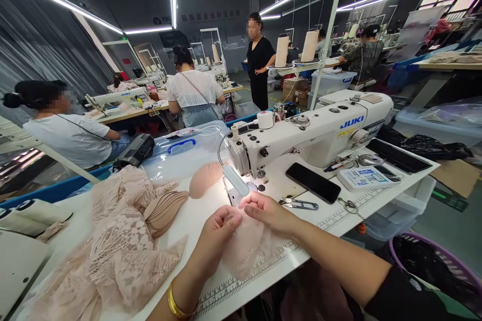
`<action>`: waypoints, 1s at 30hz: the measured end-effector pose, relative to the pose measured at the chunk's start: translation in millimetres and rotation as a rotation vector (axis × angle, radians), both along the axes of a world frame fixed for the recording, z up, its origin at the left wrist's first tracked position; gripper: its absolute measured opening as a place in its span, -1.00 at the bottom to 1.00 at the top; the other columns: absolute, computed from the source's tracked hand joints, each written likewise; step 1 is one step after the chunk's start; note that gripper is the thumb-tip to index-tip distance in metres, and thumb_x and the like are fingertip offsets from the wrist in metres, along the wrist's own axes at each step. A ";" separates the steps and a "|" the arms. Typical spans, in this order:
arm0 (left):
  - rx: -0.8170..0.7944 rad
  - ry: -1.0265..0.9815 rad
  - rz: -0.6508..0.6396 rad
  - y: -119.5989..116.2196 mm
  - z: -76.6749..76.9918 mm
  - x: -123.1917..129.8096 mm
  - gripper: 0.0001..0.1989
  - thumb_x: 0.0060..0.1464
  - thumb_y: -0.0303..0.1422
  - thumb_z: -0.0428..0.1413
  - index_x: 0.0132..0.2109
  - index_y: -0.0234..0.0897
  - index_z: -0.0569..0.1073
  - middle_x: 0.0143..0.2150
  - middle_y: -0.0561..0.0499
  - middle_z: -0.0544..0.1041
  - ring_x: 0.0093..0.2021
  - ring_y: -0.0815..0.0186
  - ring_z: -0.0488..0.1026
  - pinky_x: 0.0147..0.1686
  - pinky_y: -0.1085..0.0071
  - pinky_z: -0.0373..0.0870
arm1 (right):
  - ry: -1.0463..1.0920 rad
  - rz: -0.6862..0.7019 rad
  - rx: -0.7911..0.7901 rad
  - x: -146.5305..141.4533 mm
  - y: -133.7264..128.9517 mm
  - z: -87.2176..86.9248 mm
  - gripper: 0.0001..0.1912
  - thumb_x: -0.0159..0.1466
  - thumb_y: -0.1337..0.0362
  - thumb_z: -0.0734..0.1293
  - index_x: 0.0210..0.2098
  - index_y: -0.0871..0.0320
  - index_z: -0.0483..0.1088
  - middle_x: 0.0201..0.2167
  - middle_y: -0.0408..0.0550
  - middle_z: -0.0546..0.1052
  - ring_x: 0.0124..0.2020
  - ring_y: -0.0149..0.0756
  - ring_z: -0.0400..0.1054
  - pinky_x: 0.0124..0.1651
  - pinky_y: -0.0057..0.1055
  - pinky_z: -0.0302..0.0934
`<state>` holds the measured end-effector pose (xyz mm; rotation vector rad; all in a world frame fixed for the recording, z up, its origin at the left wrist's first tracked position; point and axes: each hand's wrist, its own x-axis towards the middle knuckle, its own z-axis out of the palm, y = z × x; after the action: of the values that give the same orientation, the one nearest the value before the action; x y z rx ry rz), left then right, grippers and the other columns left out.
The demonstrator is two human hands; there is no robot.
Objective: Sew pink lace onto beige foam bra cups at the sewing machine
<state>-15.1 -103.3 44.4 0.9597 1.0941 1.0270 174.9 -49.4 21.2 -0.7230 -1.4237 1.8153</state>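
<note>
Between my two hands hangs a piece of sheer pale pink fabric (244, 248), its lower part draped over the table's printed ruler. My left hand (222, 228) pinches its upper left edge. My right hand (265, 210) has thumb and fingers closed on the upper right edge, just below the lit lamp head (235, 180) of the sewing machine (305, 133). The needle area lies behind the lamp and is mostly hidden. Left of my hands are a beige bra cup (205, 179), a stack of cups (165, 212) and a heap of pink lace (124, 256).
Thread snips (299, 204) and a black phone (313, 182) lie right of my hands. Farther right sits a white payment box (363, 177). A clear plastic bin (176, 153) stands behind the table. Several people work beyond; one person (259, 60) stands.
</note>
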 end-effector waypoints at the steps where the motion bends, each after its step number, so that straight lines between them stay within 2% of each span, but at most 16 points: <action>1: 0.013 -0.036 0.063 -2.4 4.7 -5.1 -0.62 0.04 -0.07 0.39 -0.28 -0.26 0.47 -0.38 0.07 0.49 -0.36 0.35 0.41 -0.34 0.49 0.37 | -0.015 0.093 -0.002 4.4 0.3 0.8 -0.38 0.09 -0.24 0.55 -0.14 0.10 0.44 -0.39 -0.21 0.40 -0.36 -0.32 0.26 -0.30 -0.41 0.12; 3: 0.033 -0.122 0.174 -9.6 15.4 -21.2 -0.63 0.02 -0.11 0.40 -0.31 -0.24 0.43 -0.43 0.11 0.46 -0.41 0.38 0.38 -0.38 0.50 0.36 | -0.051 0.208 0.005 13.6 0.9 2.4 -0.39 0.02 -0.10 0.64 -0.14 0.12 0.45 -0.35 -0.21 0.44 -0.33 -0.32 0.31 -0.27 -0.41 0.15; 4: 0.031 -0.136 0.178 -14.2 20.9 -30.9 -0.64 0.01 -0.14 0.41 -0.33 -0.24 0.43 -0.45 0.12 0.44 -0.43 0.39 0.37 -0.40 0.51 0.34 | -0.050 0.212 0.007 17.3 0.8 3.3 -0.43 0.01 -0.05 0.66 -0.18 0.13 0.45 -0.33 -0.20 0.45 -0.31 -0.32 0.32 -0.23 -0.41 0.17; 5: 0.015 -0.117 0.122 -19.3 26.1 -40.3 -0.65 0.01 -0.16 0.41 -0.35 -0.25 0.43 -0.46 0.12 0.44 -0.45 0.40 0.36 -0.42 0.52 0.32 | -0.033 0.195 -0.001 19.9 0.3 4.4 -0.46 0.02 -0.02 0.66 -0.21 0.13 0.44 -0.32 -0.20 0.46 -0.29 -0.33 0.34 -0.21 -0.40 0.19; 7: -0.050 -0.005 -0.117 -28.8 34.9 -53.4 -0.67 0.04 -0.14 0.40 -0.32 -0.29 0.50 -0.44 0.07 0.48 -0.44 0.40 0.38 -0.41 0.52 0.30 | 0.012 0.160 -0.027 20.0 -2.5 7.7 -0.49 0.05 0.00 0.65 -0.21 0.12 0.44 -0.31 -0.20 0.47 -0.29 -0.34 0.36 -0.20 -0.39 0.23; 9: -0.079 0.115 -0.348 -34.9 39.6 -53.3 -0.64 0.05 -0.11 0.40 -0.16 -0.30 0.59 -0.28 -0.03 0.58 -0.27 0.30 0.48 -0.26 0.46 0.38 | -0.012 0.193 0.008 13.4 -7.4 12.3 -0.52 0.07 0.01 0.63 -0.18 0.11 0.46 -0.32 -0.19 0.47 -0.32 -0.33 0.37 -0.24 -0.39 0.24; 11: -0.050 0.171 -0.413 -36.4 39.4 -40.9 -0.53 0.00 -0.10 0.43 -0.03 -0.27 0.60 -0.11 -0.07 0.61 -0.08 0.20 0.50 -0.09 0.39 0.40 | -0.084 0.220 0.107 3.1 -13.2 17.2 -0.55 0.08 0.01 0.63 -0.19 0.11 0.51 -0.34 -0.18 0.48 -0.33 -0.32 0.36 -0.24 -0.38 0.23; 13: -0.061 0.174 -0.343 -35.2 35.4 -24.2 -0.53 -0.07 -0.10 0.47 -0.10 -0.28 0.60 -0.17 -0.05 0.61 -0.15 0.21 0.50 -0.15 0.40 0.41 | -0.092 0.118 0.155 -5.5 -18.4 20.8 -0.55 0.11 -0.06 0.60 -0.20 0.10 0.52 -0.35 -0.17 0.48 -0.31 -0.30 0.35 -0.22 -0.38 0.22; 16: -0.133 0.093 -0.162 -34.7 28.7 -9.3 -0.58 -0.05 -0.08 0.46 -0.22 -0.30 0.59 -0.33 -0.02 0.61 -0.34 0.28 0.51 -0.30 0.43 0.43 | 0.019 -0.087 0.051 -6.2 -24.9 20.2 -0.43 0.18 -0.25 0.49 -0.13 0.09 0.49 -0.30 -0.13 0.47 -0.26 -0.27 0.34 -0.18 -0.35 0.24; 18: -0.121 -0.015 -0.030 -36.6 26.7 -8.8 -0.58 -0.03 -0.09 0.45 -0.17 -0.30 0.59 -0.29 -0.06 0.64 -0.29 0.21 0.57 -0.24 0.37 0.49 | 0.052 -0.063 -0.004 -0.6 -30.5 15.3 -0.36 0.19 -0.33 0.44 -0.09 0.10 0.48 -0.26 -0.10 0.48 -0.22 -0.25 0.35 -0.12 -0.32 0.25; 21: -0.061 -0.143 0.154 -41.9 25.5 -11.5 -0.53 -0.07 -0.13 0.47 -0.07 -0.29 0.59 -0.20 -0.10 0.68 -0.18 0.12 0.61 -0.16 0.31 0.54 | 0.059 0.072 -0.002 4.7 -40.3 3.6 -0.37 0.15 -0.32 0.48 -0.16 0.11 0.46 -0.29 -0.13 0.47 -0.23 -0.25 0.35 -0.08 -0.31 0.23; 23: -0.029 -0.172 0.244 -46.2 23.5 -10.0 -0.49 -0.08 -0.14 0.47 -0.03 -0.28 0.59 -0.16 -0.11 0.69 -0.14 0.10 0.62 -0.12 0.28 0.56 | 0.042 0.028 0.016 2.8 -45.6 -3.4 -0.41 0.13 -0.29 0.50 -0.29 0.12 0.42 -0.40 -0.20 0.40 -0.34 -0.31 0.27 -0.19 -0.37 0.16; 26: 0.002 -0.171 0.331 -53.6 16.8 -2.9 -0.46 -0.10 -0.14 0.48 -0.02 -0.28 0.57 -0.13 -0.10 0.69 -0.10 0.09 0.62 -0.11 0.27 0.56 | -0.033 -0.119 0.052 -3.0 -49.6 -7.6 -0.41 0.19 -0.31 0.43 -0.40 0.12 0.36 -0.52 -0.26 0.25 -0.45 -0.36 0.11 -0.32 -0.41 0.01; 28: 0.015 -0.168 0.351 -59.8 10.5 1.4 -0.48 -0.10 -0.13 0.48 -0.05 -0.27 0.55 -0.14 -0.09 0.68 -0.10 0.09 0.61 -0.14 0.28 0.55 | -0.089 -0.147 0.120 -5.8 -51.5 -5.8 -0.43 0.26 -0.30 0.37 -0.39 0.13 0.40 -0.52 -0.24 0.27 -0.44 -0.34 0.14 -0.32 -0.39 0.03; 30: 0.017 -0.151 0.346 -66.4 4.9 1.8 -0.50 -0.05 -0.10 0.46 -0.06 -0.26 0.53 -0.16 -0.07 0.67 -0.13 0.11 0.61 -0.19 0.32 0.53 | -0.120 -0.180 0.212 -7.0 -53.9 -1.9 -0.46 0.33 -0.25 0.33 -0.34 0.13 0.47 -0.47 -0.17 0.39 -0.37 -0.28 0.26 -0.25 -0.36 0.12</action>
<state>-13.3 -169.6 49.3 0.7055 1.1489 1.3692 167.9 -103.3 19.2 -0.8323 -1.5479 1.4801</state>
